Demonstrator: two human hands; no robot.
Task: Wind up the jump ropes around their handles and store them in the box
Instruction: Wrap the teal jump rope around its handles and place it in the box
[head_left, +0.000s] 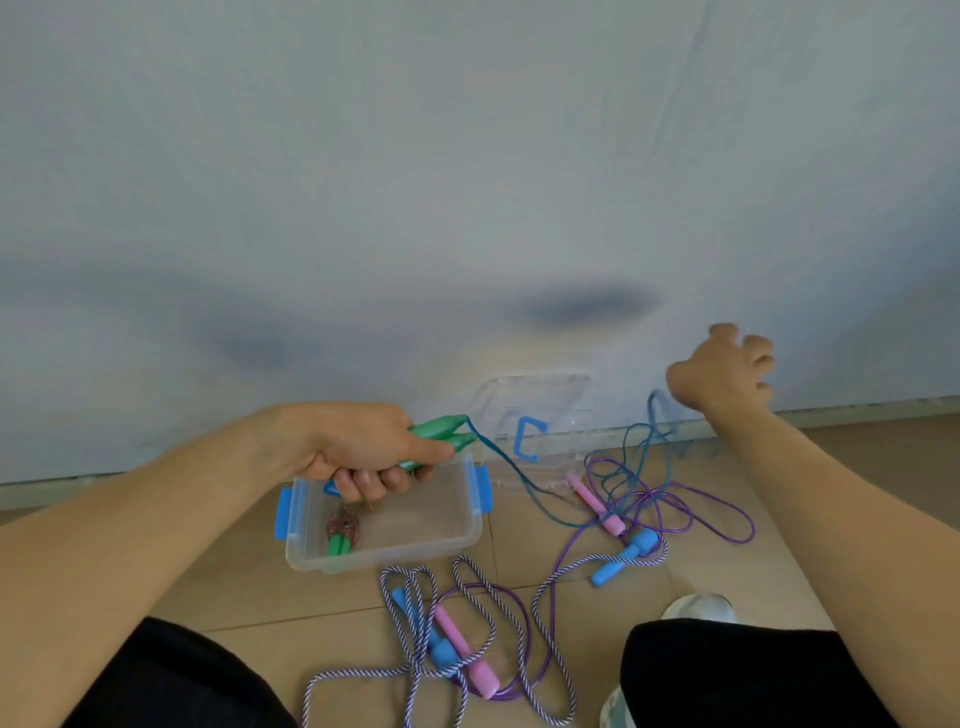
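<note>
The left hand (363, 449) grips a pair of green handles (441, 434) side by side above the clear box (384, 519), fingers curled round them; their long axis runs left to right, with the rope ends pointing right and slightly away toward the wall. From those tips a blue rope (524, 478) slopes down to the right across the floor (260, 587) and up again toward the right hand (722, 371), which is raised near the wall with fingers loosely curled; whether it pinches the rope is hard to tell, since the strand blurs there. The box sits on the floor below the left hand, long side left to right, blue latches at its ends, and holds a wound rope with green handles (340, 535) in its near left corner. Its clear lid (530, 415) leans at the wall behind. Right of the box, a pink handle (597, 504) and a blue handle (623, 558) lie in tangled purple rope (691, 519). Nearer, between the knees, striped rope (415, 597) loops over another blue and pink handle pair (457, 644).
</note>
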